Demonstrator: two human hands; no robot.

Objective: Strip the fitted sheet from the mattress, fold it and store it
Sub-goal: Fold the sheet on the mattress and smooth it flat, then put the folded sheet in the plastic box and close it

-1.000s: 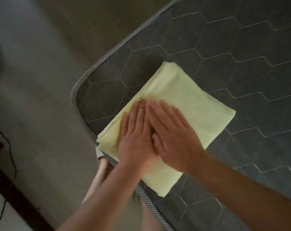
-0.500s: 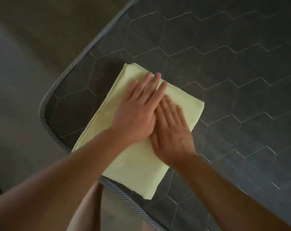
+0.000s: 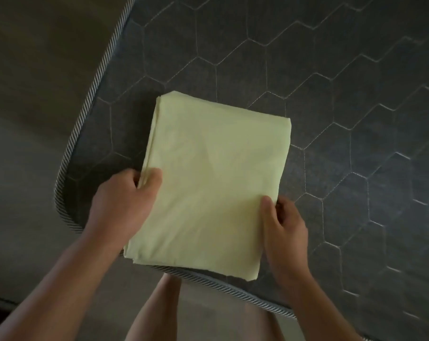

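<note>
Speaker A: Position of the mattress (image 3: 331, 94)?

Speaker B: Its dark, hexagon-quilted corner fills the upper right. Striped piping (image 3: 86, 114) borders it.

Speaker A: Location of the fitted sheet (image 3: 208, 180)?

Speaker B: Folded into a pale yellow rectangle over that corner, its near edge overhanging the piping.

Speaker A: Condition of the hands?

Speaker B: The left hand (image 3: 122, 203) grips the sheet's left edge, thumb on top. The right hand (image 3: 284, 225) pinches the right edge, thumb on top, fingers curled at the edge.
</note>
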